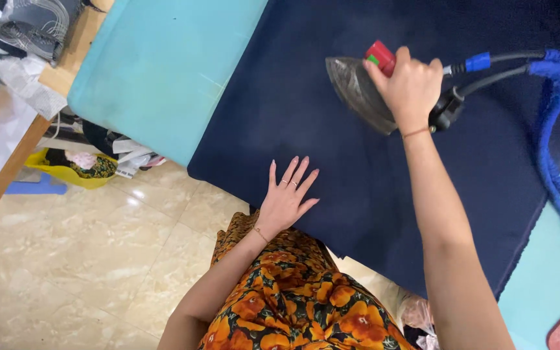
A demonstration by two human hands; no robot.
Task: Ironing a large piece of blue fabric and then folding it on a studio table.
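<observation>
Navy blue woollen cloth [384, 129] lay spread flat over a turquoise padded desk [163, 71], one edge hanging toward the tiled floor [85, 259]. Grey metal steam iron [358, 91] with a red top part was tilted up above the cloth, soleplate facing the camera, gripped by the closed right hand [413, 84]. Blue braided hose and black cable [552, 129] ran from the iron's rear across the cloth. Left hand [286, 198] rested palm-down on the cloth near its edge, fingers spread. Yellow plastic basket [66, 170] stood on the floor under a wooden side table.
</observation>
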